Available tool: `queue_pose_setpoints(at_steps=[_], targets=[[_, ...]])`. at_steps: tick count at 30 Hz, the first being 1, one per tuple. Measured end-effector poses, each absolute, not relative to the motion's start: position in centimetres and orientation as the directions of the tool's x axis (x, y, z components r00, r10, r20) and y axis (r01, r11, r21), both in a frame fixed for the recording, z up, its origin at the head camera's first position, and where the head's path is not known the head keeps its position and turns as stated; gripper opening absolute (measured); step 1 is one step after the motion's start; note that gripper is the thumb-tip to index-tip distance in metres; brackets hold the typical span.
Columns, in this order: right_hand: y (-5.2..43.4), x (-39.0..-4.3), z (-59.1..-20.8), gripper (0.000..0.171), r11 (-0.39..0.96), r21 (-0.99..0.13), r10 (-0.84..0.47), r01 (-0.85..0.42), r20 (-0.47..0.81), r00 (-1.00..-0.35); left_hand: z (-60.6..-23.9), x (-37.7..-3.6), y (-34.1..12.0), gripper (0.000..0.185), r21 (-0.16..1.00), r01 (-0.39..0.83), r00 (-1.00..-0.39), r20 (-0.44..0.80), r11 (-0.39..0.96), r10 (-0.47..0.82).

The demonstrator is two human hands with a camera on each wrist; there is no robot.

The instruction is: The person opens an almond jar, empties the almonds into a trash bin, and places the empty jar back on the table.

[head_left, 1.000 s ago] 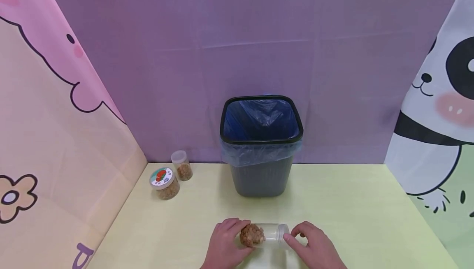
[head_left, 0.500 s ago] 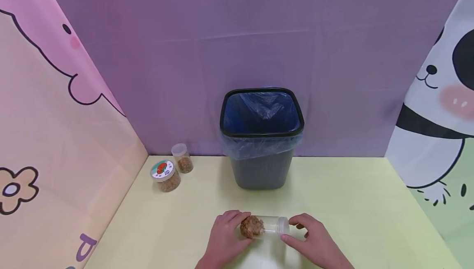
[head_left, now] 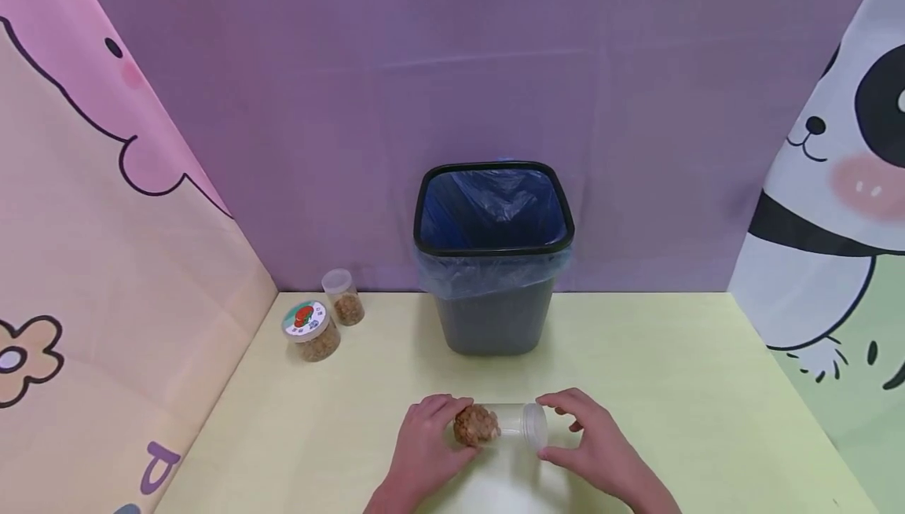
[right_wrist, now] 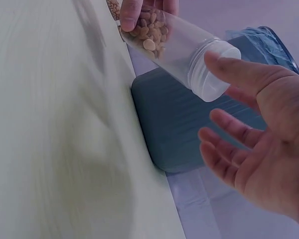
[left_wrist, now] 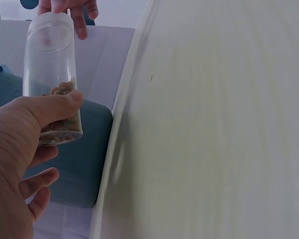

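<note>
- Since the earlier frames, both hands and the clear jar (head_left: 498, 425) have lifted a little and come nearer to the bin, and the right hand now has its fingers spread more around the lid.
- The bin (head_left: 492, 255), dark with a blue bag inside, stands at the back of the yellow-green table (head_left: 679, 388).
- In front of the bin, the left hand (head_left: 427, 451) grasps the bottom part of the jar, with the thumb and fingers curled around it.
- The right hand (head_left: 590, 447) is loose at the lid end (right_wrist: 212, 74); the thumb touches the lid, the other fingers are released.
- The jar lies almost flat, with brown pellets (right_wrist: 147, 35) at its bottom end.
- Left of the bin, two small jars (head_left: 321, 321) with the same brown filling stand near the wall.
</note>
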State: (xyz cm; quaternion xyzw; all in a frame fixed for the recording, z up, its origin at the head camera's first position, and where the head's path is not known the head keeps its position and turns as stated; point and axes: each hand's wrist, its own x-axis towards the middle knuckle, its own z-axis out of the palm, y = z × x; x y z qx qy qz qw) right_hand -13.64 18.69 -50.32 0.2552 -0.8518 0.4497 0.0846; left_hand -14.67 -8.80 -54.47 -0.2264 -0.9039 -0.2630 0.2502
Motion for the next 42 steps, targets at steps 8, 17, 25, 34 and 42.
queue_pose_setpoints(at_steps=[8, 17, 25, 34, 42], targets=[[18.4, -13.7, -50.0, 0.062, 0.462, -0.736, -0.365, -0.496, 0.352, -0.862, -54.5, -14.5, -9.0, 0.061, 0.372, 0.533, -0.781, 0.563, 0.76, 0.272], [18.0, -13.5, -49.6, 0.034, 0.671, -0.702, -0.167, -0.239, 0.171, -0.971, -54.4, -14.6, -8.9, 0.06, 0.393, 0.536, -0.783, 0.563, 0.747, 0.266], [17.7, -13.6, -48.9, 0.028, 0.703, -0.666, -0.198, -0.25, 0.153, -0.968, -54.2, -14.6, -8.9, 0.06, 0.374, 0.539, -0.771, 0.579, 0.754, 0.264], [17.9, -13.5, -49.1, 0.037, 0.562, -0.725, -0.322, -0.397, 0.25, -0.913, -54.1, -14.6, -9.1, 0.059, 0.36, 0.544, -0.77, 0.574, 0.757, 0.28], [18.0, -13.3, -48.9, 0.047, 0.528, -0.705, -0.346, -0.473, 0.33, -0.878, -53.6, -14.5, -9.2, 0.059, 0.36, 0.535, -0.784, 0.548, 0.764, 0.291]])
